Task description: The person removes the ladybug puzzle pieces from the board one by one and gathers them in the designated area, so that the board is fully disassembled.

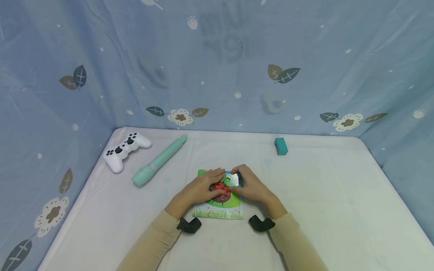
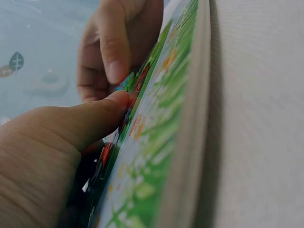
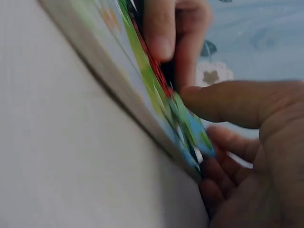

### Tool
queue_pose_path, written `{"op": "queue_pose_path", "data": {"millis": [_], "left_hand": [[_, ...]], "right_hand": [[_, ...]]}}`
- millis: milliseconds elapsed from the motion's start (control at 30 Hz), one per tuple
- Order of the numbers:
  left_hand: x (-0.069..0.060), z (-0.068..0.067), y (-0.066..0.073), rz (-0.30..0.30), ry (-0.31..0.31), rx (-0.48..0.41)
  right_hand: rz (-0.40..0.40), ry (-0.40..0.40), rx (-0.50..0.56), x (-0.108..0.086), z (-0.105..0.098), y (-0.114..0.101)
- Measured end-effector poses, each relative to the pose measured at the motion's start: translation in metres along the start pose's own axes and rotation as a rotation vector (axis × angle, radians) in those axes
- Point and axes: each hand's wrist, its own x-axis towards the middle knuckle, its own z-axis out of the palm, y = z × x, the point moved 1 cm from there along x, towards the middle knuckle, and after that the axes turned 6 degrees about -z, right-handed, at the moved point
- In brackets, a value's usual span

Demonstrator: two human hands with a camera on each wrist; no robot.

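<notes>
The ladybug puzzle (image 1: pixel 219 206) lies on the table (image 1: pixel 322 195) between the hands, its far right corner piece (image 1: pixel 233 180) pinched in the nearer right hand's (image 1: pixel 250 185) grip, the left hand's (image 1: pixel 200 187) outstretched fingers resting across the far left part.

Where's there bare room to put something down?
Widest: white cloth right of the teal rectangular block, up to the patterned blue curtain. Another patch: between that block and the long mint-green cylinder. Crowded: left grip and right grip on the colourful square ladybug puzzle; white game controller beside the cylinder.
</notes>
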Motion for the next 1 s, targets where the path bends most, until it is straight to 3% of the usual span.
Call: {"op": "queue_pose_path", "data": {"millis": [233,1000], "left_hand": [[-0.001,0.000,0.002,0.006,0.012,-0.004],[-0.001,0.003,-0.001,-0.002,0.029,-0.016]], "right_hand": [[-0.046,-0.028,0.033,-0.006,-0.007,0.006],[-0.021,0.029,0.123,-0.008,-0.017,0.006]]}}
